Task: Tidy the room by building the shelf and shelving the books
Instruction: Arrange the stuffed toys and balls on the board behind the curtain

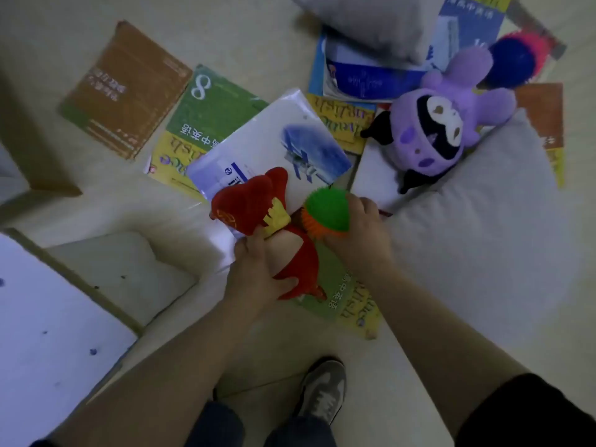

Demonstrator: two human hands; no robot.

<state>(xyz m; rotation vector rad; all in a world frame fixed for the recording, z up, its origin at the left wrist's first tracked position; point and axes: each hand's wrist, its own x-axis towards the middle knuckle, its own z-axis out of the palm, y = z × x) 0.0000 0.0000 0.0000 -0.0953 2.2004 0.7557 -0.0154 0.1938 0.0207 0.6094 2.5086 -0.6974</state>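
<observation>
Books lie scattered on the floor: a brown book (pixel 124 88) at the upper left, a green and yellow book (pixel 206 108) beside it, and a white book with a blue picture (pixel 274 150) overlapping it. Another green and yellow book (pixel 348 304) lies under my arms. My left hand (pixel 254 272) grips a red plush toy (pixel 254 201) above the white book. My right hand (pixel 361 230) holds a green and orange spiky ball (pixel 327 209). More blue books (pixel 364 79) are stacked at the top.
A purple plush doll (pixel 442 124) lies on a white cushion (pixel 483 221) at the right. A grey pillow (pixel 371 24) and a blue and pink fuzzy ball (pixel 516 59) sit at the top. White panels (pixel 48 317) and another cushion (pixel 119 272) lie left. My shoe (pixel 322 388) is below.
</observation>
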